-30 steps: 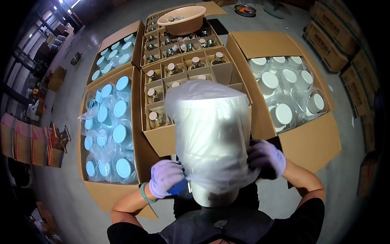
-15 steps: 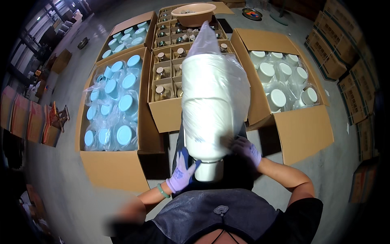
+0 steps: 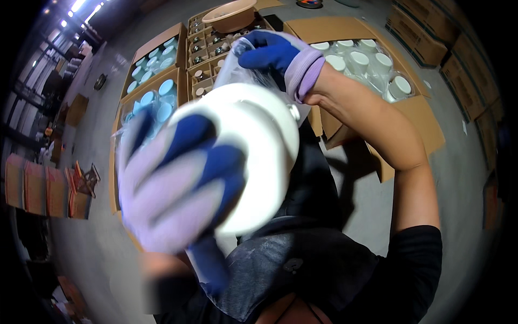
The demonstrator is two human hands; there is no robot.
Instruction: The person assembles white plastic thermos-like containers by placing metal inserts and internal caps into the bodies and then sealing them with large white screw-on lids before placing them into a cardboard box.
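Note:
A large white flask (image 3: 267, 178) is lifted close in front of me, its rounded capped end toward me and partly blurred. My left hand (image 3: 178, 178), in a lavender glove with blue coated fingers, is curled over that end. At the flask's far end my right hand (image 3: 275, 56), gloved alike, is closed on the clear plastic bag (image 3: 229, 73). The flask's far part is hidden behind its near end and the bag. My left thumb's exact place is smeared by motion.
An open carton (image 3: 116, 178) of light blue lidded flasks stands at left. Another carton (image 3: 324, 27) holds white ones at right. Between them a divided box (image 3: 189, 81) carries capped bottles, with a peach basin (image 3: 229, 19) on top. Stacked cartons (image 3: 415, 38) line the right side.
The flask has come up from my lap and tipped, its capped end now toward me. My left hand moved up onto that end; my right hand went from its side to the bag's far end.

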